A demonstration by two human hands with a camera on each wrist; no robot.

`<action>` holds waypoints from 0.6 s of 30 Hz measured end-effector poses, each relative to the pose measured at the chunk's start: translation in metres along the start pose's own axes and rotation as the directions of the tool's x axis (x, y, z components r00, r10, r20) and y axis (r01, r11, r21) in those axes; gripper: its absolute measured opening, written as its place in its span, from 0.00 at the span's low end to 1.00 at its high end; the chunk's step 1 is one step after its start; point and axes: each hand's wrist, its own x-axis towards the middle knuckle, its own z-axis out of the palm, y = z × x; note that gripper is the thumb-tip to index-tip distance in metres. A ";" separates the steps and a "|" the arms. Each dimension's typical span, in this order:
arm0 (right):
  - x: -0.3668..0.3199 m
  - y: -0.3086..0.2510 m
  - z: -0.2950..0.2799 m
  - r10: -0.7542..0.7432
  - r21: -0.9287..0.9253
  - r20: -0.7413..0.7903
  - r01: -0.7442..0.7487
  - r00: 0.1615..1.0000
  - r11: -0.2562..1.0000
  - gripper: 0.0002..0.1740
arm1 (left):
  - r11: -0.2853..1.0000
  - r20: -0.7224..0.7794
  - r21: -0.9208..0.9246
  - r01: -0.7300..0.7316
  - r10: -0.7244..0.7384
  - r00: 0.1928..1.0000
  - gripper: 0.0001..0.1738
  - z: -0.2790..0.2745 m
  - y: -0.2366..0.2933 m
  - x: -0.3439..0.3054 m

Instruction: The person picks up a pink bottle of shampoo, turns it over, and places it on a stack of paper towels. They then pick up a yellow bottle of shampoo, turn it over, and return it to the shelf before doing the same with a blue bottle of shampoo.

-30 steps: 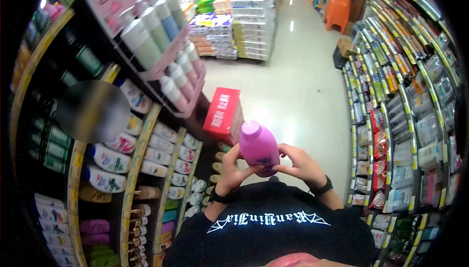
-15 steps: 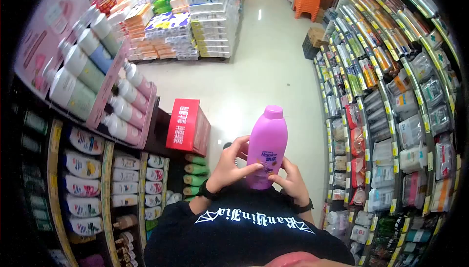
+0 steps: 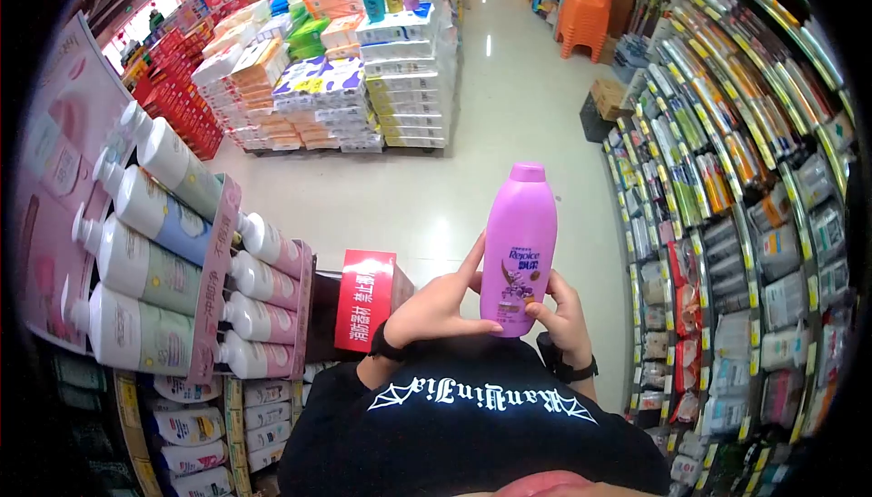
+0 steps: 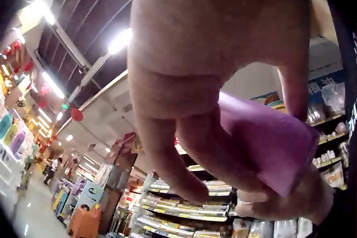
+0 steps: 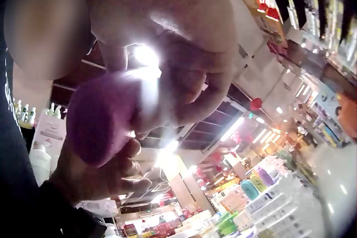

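Observation:
A pink Rejoice shampoo bottle (image 3: 520, 233) stands nearly upright before my chest, its label facing me and its cap on top. My left hand (image 3: 436, 308) holds its left side low down, the thumb lying across the bottom front and the fingers behind. From the other side my right hand (image 3: 565, 323) grips it, thumb on the lower label. In the left wrist view the bottle's base (image 4: 279, 143) shows beneath the curled fingers of the left hand (image 4: 217, 65). The right wrist view has the rounded base (image 5: 97, 126) below the right hand (image 5: 173, 20).
A red box (image 3: 368, 302) stands left of my hands. Beside it is a pink display rack (image 3: 211, 288) of pump bottles. Stacked tissue packs (image 3: 318, 88) fill the far left. Shelves of hanging packets (image 3: 727, 224) run along the right, with orange stools (image 3: 584, 20) further down the aisle.
The bottle has tipped up so its label faces me, rising in the view. Both hands keep hold, the left thumb shifting lower on the front. The head view has swung left.

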 end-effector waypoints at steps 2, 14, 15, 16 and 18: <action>0.025 0.005 0.010 0.010 0.031 -0.002 -0.010 1.000 0.999 0.30 | 0.999 -0.041 0.037 0.008 -0.006 0.999 0.70 -0.019 -0.010 0.006; 0.172 0.042 0.016 0.035 0.039 0.266 -0.047 0.963 0.998 0.24 | 0.951 -0.130 -0.178 0.253 -0.277 0.952 0.71 -0.094 -0.062 0.046; 0.185 0.046 0.014 0.031 0.072 0.270 -0.053 0.962 0.996 0.24 | 0.947 -0.141 -0.187 0.262 -0.290 0.947 0.71 -0.100 -0.064 0.055; 0.197 0.049 0.010 0.028 0.106 0.275 -0.059 0.961 0.993 0.24 | 0.943 -0.152 -0.196 0.270 -0.302 0.941 0.71 -0.105 -0.066 0.064; 0.229 0.057 -0.002 0.012 0.087 0.317 -0.042 0.948 0.995 0.24 | 0.977 -0.251 -0.106 0.187 -0.208 0.945 0.70 -0.112 -0.078 0.087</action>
